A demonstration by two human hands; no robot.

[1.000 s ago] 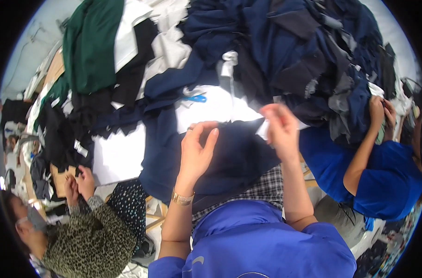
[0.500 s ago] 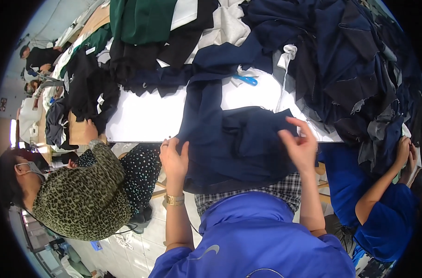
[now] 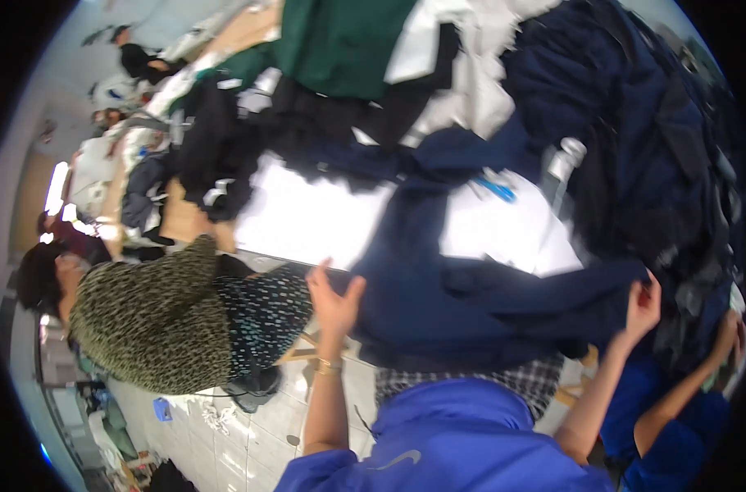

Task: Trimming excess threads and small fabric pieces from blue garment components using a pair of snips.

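A dark navy cloth [image 3: 479,307] lies across the table's front edge and hangs over my lap, with a long strip of it running up to the pile behind. At its right end my right hand [image 3: 642,310] pinches the cloth's corner, pulling it out sideways. My left hand [image 3: 334,303] is at the cloth's left edge, thumb and fingers spread apart; whether the fingertips touch the cloth is blurred. Beyond the cloth, a small blue-handled tool [image 3: 496,189], its kind unclear, rests on the white tabletop [image 3: 311,221].
Heaped navy garments [image 3: 627,156] cover the table's right side. Green cloth [image 3: 340,45], black cloth [image 3: 307,115] and pale grey cloth [image 3: 471,98] lie at the back. A person in a patterned top [image 3: 152,320] sits at left; another person's arm [image 3: 689,381] is at right.
My right hand has moved right and closed on the cloth's corner, stretching the cloth out that way. My left hand remains by the left edge, fingers spread. The whole view has shifted and tilted.
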